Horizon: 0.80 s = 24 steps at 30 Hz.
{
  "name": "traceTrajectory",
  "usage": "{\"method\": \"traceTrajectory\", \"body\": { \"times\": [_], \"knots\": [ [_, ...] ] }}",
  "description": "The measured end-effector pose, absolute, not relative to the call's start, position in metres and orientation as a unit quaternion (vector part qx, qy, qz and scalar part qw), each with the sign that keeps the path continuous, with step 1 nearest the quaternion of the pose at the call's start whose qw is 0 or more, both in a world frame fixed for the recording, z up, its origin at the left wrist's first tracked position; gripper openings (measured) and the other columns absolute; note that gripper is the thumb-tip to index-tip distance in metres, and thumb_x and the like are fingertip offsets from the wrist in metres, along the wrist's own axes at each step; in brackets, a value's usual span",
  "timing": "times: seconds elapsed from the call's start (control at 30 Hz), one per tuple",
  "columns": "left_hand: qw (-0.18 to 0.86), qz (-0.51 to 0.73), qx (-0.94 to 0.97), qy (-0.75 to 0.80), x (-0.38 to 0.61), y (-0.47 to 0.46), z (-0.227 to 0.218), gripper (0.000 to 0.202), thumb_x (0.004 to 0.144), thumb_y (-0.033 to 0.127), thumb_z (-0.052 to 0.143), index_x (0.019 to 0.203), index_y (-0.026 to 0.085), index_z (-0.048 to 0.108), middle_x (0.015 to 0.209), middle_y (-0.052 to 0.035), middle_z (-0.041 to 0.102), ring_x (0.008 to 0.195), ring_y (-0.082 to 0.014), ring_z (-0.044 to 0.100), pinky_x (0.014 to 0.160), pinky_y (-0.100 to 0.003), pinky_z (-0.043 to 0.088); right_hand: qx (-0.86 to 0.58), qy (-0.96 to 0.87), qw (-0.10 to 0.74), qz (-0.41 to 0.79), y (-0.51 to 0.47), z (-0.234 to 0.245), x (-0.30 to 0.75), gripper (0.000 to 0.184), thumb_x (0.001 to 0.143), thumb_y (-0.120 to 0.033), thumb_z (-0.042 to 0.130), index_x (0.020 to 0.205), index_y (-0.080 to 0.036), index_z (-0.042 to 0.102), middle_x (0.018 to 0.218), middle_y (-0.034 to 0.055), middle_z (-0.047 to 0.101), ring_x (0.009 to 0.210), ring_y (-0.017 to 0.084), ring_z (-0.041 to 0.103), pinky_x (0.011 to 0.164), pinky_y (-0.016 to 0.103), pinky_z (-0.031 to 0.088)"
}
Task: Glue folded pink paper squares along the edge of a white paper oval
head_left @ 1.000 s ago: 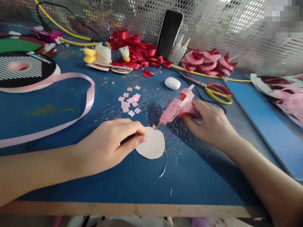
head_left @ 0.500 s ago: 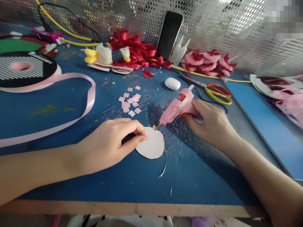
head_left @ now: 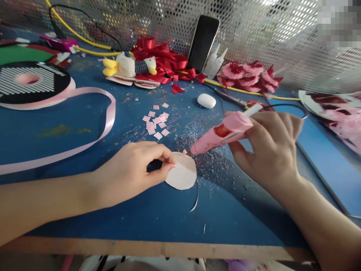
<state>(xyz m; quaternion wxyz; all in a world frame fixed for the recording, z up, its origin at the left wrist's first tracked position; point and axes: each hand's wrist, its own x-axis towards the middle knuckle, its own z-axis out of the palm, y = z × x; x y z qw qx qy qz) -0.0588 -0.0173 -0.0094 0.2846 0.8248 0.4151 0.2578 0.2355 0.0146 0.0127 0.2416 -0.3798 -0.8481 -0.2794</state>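
Now, pink plastic hot glue gun [head_left: 222, 133] at round pale pink paper disc [head_left: 183, 175]
Left hand [head_left: 132, 171] pinches the disc's 9 o'clock rim, flat on the blue tabletop [head_left: 141, 210]; right hand [head_left: 270, 150] wraps the gun, nozzle just beside the 1 o'clock edge; best press flat, dab small

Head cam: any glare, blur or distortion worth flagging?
Head view: backlight blows out the mesh wall top right; a pixelated block masks that corner; the glue gun in the right hand looks slightly motion-soft; wide-angle stretch at the edges.
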Motion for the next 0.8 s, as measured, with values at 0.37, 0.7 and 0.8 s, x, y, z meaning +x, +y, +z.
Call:
{"method": "traceTrajectory", "body": {
  "times": [0.37, 0.7, 0.8],
  "knots": [
    [0.344, 0.270, 0.781, 0.446, -0.054, -0.017, 0.003, 0.023, 0.098, 0.040, 0.057, 0.092, 0.024, 0.072, 0.090, 0.0018, 0.077, 0.079, -0.0143, 0.070, 0.064, -0.021, 0.051, -0.609, -0.747, 0.242, -0.112, 0.046, -0.013, 0.257, 0.058, 0.086, -0.033, 0.066, 0.136, -0.010, 0.048, 0.126, 0.0253, 0.062, 0.117, 0.040, 0.058, 0.096, 0.055, 0.045],
    [0.390, 0.285, 0.749, 0.454, -0.046, -0.022, 0.007, 0.021, 0.097, 0.035, 0.056, 0.089, 0.021, 0.069, 0.085, 0.0010, 0.071, 0.071, -0.0120, 0.061, 0.058, -0.022, 0.046, -0.368, -0.876, 0.299, -0.085, -0.004, 0.009, 0.202, 0.022, 0.084, -0.031, 0.077, 0.104, -0.033, 0.069, 0.105, 0.0060, 0.068, 0.110, 0.031, 0.056, 0.099, 0.053, 0.043],
    [0.414, 0.283, 0.746, 0.439, -0.044, -0.022, 0.007, 0.022, 0.096, 0.038, 0.058, 0.089, 0.023, 0.073, 0.090, 0.0010, 0.074, 0.079, -0.0137, 0.066, 0.064, -0.023, 0.048, -0.348, -0.881, 0.313, -0.066, -0.022, 0.012, 0.187, 0.022, 0.082, -0.027, 0.079, 0.100, -0.036, 0.071, 0.096, 0.0036, 0.070, 0.111, 0.032, 0.054, 0.098, 0.053, 0.045]
  ]
}}
